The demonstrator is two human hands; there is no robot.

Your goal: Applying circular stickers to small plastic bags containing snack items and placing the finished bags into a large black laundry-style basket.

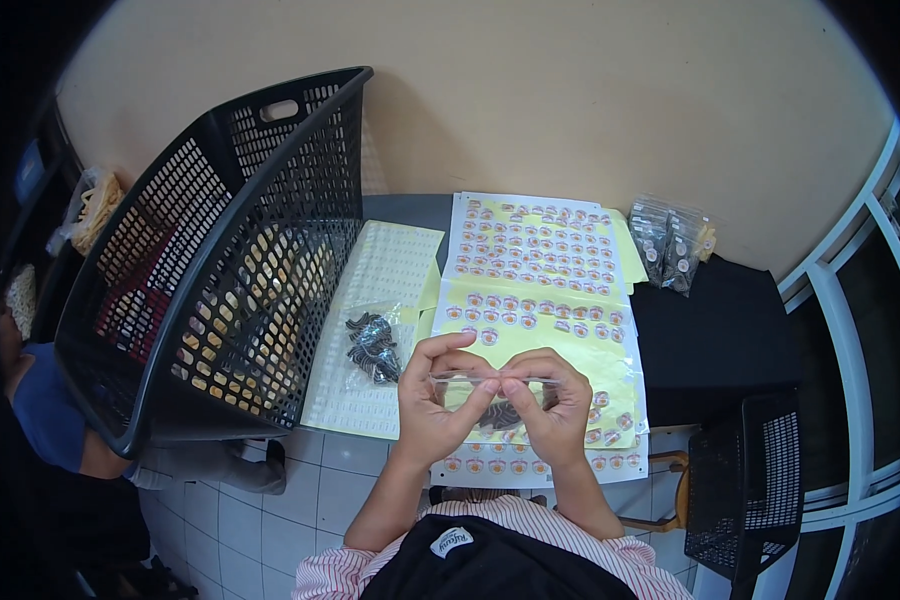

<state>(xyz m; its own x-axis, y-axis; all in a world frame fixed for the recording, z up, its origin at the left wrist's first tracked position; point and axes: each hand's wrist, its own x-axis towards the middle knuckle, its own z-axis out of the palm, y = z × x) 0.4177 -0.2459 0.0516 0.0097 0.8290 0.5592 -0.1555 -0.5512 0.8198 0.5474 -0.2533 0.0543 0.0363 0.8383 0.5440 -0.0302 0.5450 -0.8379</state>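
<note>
Between both hands I hold a small clear plastic bag (pixel 498 416) with dark pieces in its lower part. My left hand (pixel 432 398) pinches its top edge near the middle, the thumb meeting the other one. From the other side, my right hand (pixel 552 412) is closed on the same edge. Under the hands lie yellow-backed sheets of round stickers (pixel 530 240), orange, red and white, with gaps where stickers are gone. Left of them a second clear bag of dark curled pieces (pixel 373 348) rests on a sheet of small white labels (pixel 342 395).
A tall dark slatted basket (pixel 332 190) stands at the left, with packed goods showing through its wall. Filled, labelled bags (pixel 667 245) lie at the back right, on a black cloth (pixel 715 340). A black crate (pixel 745 490) is at the lower right. Another person (pixel 55 410) is at far left.
</note>
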